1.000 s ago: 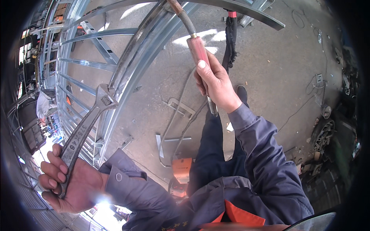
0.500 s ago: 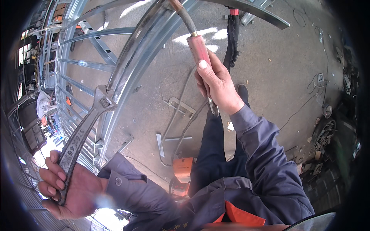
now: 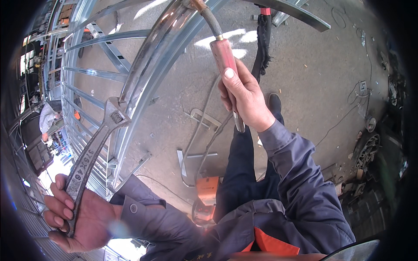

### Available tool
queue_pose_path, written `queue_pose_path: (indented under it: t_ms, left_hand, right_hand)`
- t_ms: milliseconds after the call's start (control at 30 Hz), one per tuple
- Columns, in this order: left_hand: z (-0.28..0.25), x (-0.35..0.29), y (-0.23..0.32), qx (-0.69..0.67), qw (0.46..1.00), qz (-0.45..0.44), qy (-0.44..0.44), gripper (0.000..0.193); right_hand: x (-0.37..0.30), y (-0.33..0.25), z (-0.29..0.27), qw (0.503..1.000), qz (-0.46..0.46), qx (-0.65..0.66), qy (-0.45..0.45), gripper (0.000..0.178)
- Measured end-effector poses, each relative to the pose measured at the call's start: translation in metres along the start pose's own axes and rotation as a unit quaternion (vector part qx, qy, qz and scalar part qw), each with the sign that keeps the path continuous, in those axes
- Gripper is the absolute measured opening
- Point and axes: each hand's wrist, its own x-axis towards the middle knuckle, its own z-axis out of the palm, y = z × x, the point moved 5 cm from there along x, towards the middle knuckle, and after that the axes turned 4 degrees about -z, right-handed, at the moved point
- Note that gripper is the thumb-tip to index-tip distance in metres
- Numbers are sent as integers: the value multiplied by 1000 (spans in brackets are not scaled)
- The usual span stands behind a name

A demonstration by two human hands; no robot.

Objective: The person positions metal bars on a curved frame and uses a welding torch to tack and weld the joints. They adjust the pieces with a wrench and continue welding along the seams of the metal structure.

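My left hand point(image 3: 87, 215) is wrapped round the handle of a large adjustable wrench point(image 3: 89, 158). The wrench's jaws sit on the lower end of a curved flat steel bar point(image 3: 141, 65), which lies along the metal frame point(image 3: 174, 54). In my right hand point(image 3: 248, 93) is a welding torch point(image 3: 224, 54) with a red handle, my thumb lying along it. Its bent neck points up and left, and the tip meets the bar near the top edge. Orange glints show on the metal there. Whether an arc burns cannot be seen.
Rows of galvanized rails point(image 3: 96, 74) fill the left side. On the floor lie a C-clamp point(image 3: 204, 119), a steel square point(image 3: 181, 163), cables and an orange machine point(image 3: 207, 191) near my legs. A black wrapped cable point(image 3: 262, 43) hangs at upper centre. Wheels and scrap point(image 3: 365, 150) line the right.
Orange glints have appeared on the bar near the torch tip. The wrench handle and my left hand have dropped very slightly. My right hand has barely shifted.
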Motion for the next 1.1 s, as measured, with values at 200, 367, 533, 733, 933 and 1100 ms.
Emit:
queue_pose_path:
  t_ms: [200, 367, 533, 733, 933, 1100]
  left_hand:
    - [-4, 4, 2, -40, 999, -18, -16, 31]
    - [-12, 5, 4, -44, 999, -11, -27, 31]
    - [-23, 7, 8, 12, 1000, 19, 6, 32]
    - [-25, 8, 9, -14, 999, -9, -33, 34]
    - [-25, 8, 8, -37, 999, -6, -24, 32]
    - [-24, 7, 6, -50, 999, -3, -13, 30]
  right_hand:
    - [2, 2, -1, 1000, -9, -9, 18, 76]
    - [2, 1, -4, 999, -21, -46, 15, 77]
    - [-1, 2, -8, 997, -22, -70, 13, 77]
    - [2, 4, -8, 997, -12, -70, 3, 78]
    - [6, 6, -8, 995, -28, -93, 7, 81]
    - [9, 10, -11, 991, -52, -122, 24, 84]
